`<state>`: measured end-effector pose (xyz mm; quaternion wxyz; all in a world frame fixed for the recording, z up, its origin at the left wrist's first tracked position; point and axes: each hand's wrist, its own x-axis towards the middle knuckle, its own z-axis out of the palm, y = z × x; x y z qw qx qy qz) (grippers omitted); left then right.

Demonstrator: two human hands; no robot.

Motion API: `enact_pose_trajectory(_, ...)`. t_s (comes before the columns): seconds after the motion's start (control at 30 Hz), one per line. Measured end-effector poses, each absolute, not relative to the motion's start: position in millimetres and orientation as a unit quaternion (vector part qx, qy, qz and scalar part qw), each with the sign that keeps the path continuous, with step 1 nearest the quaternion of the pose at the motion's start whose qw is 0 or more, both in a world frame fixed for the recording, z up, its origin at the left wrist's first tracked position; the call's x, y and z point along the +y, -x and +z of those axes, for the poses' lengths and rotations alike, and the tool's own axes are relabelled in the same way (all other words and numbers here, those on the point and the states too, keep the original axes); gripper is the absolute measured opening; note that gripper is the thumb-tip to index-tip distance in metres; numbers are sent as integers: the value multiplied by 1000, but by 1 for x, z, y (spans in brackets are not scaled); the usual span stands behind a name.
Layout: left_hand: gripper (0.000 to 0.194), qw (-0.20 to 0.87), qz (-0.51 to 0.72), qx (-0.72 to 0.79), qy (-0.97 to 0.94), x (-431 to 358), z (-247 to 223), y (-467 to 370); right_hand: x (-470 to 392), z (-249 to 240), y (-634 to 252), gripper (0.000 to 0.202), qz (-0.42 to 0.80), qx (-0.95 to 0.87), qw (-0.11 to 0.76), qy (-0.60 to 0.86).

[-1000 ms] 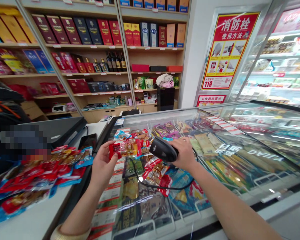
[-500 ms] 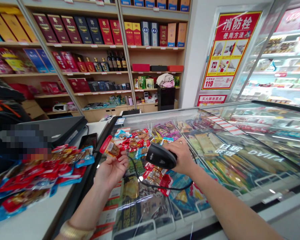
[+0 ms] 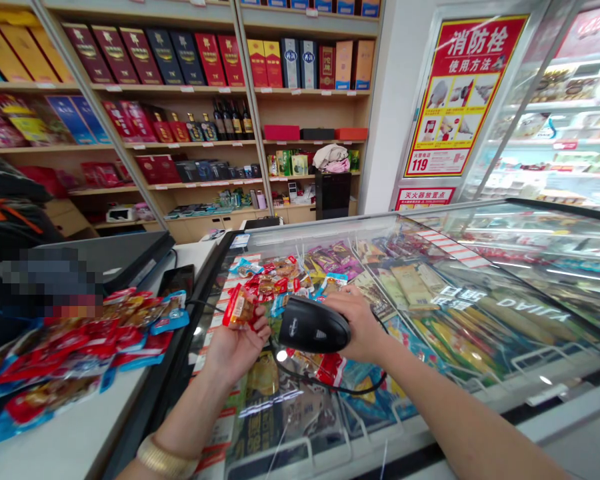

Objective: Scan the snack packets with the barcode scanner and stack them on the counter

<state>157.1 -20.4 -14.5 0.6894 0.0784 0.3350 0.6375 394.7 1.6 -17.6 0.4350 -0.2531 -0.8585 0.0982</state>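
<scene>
My left hand (image 3: 240,343), with a gold bracelet at the wrist, pinches a small red snack packet (image 3: 240,306) whose white label faces the scanner. My right hand (image 3: 363,323) is wrapped round a black handheld scanner (image 3: 314,325), its head pointing left toward the packet, a short gap between them. A black cable (image 3: 347,389) loops below the scanner. More red and blue snack packets (image 3: 273,283) lie on the freezer's glass top behind and under my hands. A large pile of similar packets (image 3: 95,333) rests on the white counter at the left.
The glass-topped freezer (image 3: 325,230) spans the centre and right, with packaged goods beneath the glass. On the left, a phone (image 3: 177,281) and a dark device (image 3: 130,257) sit on the counter (image 3: 130,407). Shelves of boxes (image 3: 180,89) stand behind; a red poster (image 3: 465,97) hangs on the wall.
My left hand has moved right and slightly down with the packet, turning it more upright. The scanner in my right hand has shifted a little left, closer to the packet.
</scene>
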Motion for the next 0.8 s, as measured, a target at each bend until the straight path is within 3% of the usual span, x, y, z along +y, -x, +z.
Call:
enact_pose_trajectory(0.2, 19, 688, 634, 344, -83, -19, -20, -155, 3, -19, -396, 20, 93, -854, 444, 253)
enact_pose_trajectory(0.33, 22, 614, 680, 378, -131, -17, -12, -148, 7, -22, -400, 17, 81, -844, 458, 268)
enact_pose_trajectory(0.43, 27, 461, 736, 455, -196, -13, 0, -130, 10, -25, -403, 19, 71, -838, 461, 282)
enact_pose_trajectory(0.5, 27, 300, 760, 525, -239, -11, 7, -108, 12, -27, -404, 21, 59, -836, 462, 290)
enact_pose_trajectory(0.63, 27, -40, 683, 663, -304, -18, 14, -47, 15, -29, -405, 20, 36, -831, 472, 292)
enact_pose_trajectory(0.7, 23, -121, 644, 694, -297, -26, 13, -18, 16, -31, -405, 20, 28, -831, 470, 296)
enact_pose_trajectory(0.8, 23, -160, 577, 751, -279, -37, 8, 7, 18, -35, -406, 20, 17, -832, 458, 312)
